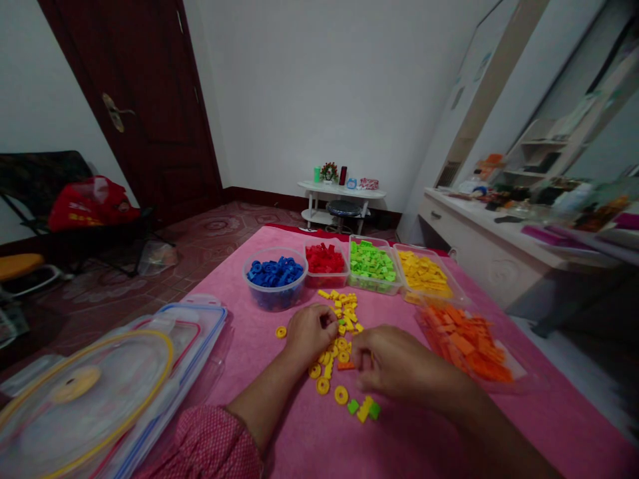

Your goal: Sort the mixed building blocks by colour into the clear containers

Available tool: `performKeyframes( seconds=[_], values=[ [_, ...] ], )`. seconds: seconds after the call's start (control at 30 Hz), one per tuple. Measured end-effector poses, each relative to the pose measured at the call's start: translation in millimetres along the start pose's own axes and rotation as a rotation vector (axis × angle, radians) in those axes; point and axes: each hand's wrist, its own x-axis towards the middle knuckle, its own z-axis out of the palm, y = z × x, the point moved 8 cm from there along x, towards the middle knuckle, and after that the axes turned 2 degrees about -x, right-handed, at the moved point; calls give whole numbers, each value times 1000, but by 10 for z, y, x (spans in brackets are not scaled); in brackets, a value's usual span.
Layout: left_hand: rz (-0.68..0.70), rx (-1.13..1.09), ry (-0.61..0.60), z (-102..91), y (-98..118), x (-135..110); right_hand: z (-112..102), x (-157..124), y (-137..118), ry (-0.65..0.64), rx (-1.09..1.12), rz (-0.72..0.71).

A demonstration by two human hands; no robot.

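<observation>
Yellow toy building pieces (347, 309), bricks and small rings, lie in a loose heap on the pink cloth. My left hand (310, 332) is at the heap's left side with fingers curled together; what they hold, if anything, is hidden. Over the right side, my right hand (389, 359) has its fingers bent in a pinch, and its fingertips are mostly out of sight. An orange brick (345, 366) lies just left of those fingertips. Closer to me are a yellow ring (341, 395), a green piece (353, 406) and a yellow brick (364, 409). One yellow ring (281, 332) lies apart on the left.
Behind the heap stand a round tub of blue pieces (274, 289) and boxes of red (327, 279), green (382, 286) and yellow pieces (424, 293). A box of orange pieces (522, 382) is on the right. Stacked clear lids (200, 332) lie at left.
</observation>
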Motion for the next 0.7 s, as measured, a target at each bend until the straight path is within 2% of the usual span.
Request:
performKeyframes(
  seconds=[0.07,0.13,0.23,0.3,0.4,0.47,0.6,0.7],
  values=[
    [5,10,14,-11,10,-4,154,-206,-39,-68,-35,35],
    [9,13,23,-15,18,-5,322,-321,-55,-60,-4,64],
    [2,-31,30,-9,-4,3,534,-276,-41,8,50,59],
    [-15,-112,46,-9,-47,15,576,-124,-26,78,66,4],
    [-24,-245,94,-30,-112,41,445,198,59,216,70,-31],
    [-16,-309,130,-53,-140,55,292,424,167,286,86,19],
    [-3,-382,161,-80,-174,72,93,754,306,236,76,91],
    [-9,-372,186,-92,-199,80,-16,811,346,206,16,137]
  ],
)
